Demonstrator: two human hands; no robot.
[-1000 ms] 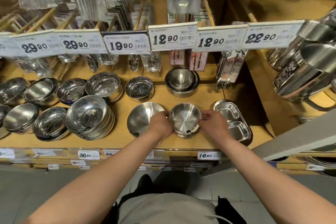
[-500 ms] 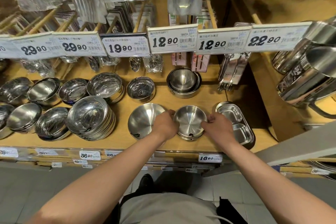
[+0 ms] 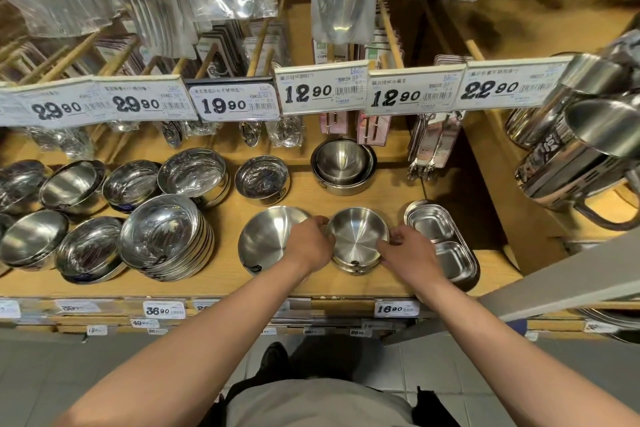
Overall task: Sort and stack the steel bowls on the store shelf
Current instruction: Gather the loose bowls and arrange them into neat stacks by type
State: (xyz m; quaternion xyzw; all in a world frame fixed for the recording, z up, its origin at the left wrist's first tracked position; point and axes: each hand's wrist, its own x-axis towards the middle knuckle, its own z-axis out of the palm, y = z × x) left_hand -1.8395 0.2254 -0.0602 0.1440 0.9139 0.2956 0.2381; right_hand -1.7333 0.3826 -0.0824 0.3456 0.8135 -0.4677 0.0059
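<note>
A small stack of brushed steel bowls point(image 3: 356, 237) sits near the front of the wooden shelf point(image 3: 301, 198). My left hand point(image 3: 308, 244) grips its left rim and my right hand point(image 3: 410, 253) grips its right rim. Just left of it lies a wider brushed bowl point(image 3: 266, 239), partly hidden by my left hand. Behind stand a nested set of deep bowls point(image 3: 343, 163) and a shiny handled bowl point(image 3: 261, 178). A tall stack of shiny bowls point(image 3: 166, 236) sits further left.
A stack of two-compartment steel trays point(image 3: 440, 239) lies right of my right hand. More shiny bowls point(image 3: 72, 184) crowd the shelf's left end. Price tags point(image 3: 320, 90) and packed cutlery hang overhead. Steel mugs point(image 3: 581, 149) hang at the right.
Both hands have stayed on the rims of the small bowl stack. The camera has shifted slightly, and the stack now appears a little further right.
</note>
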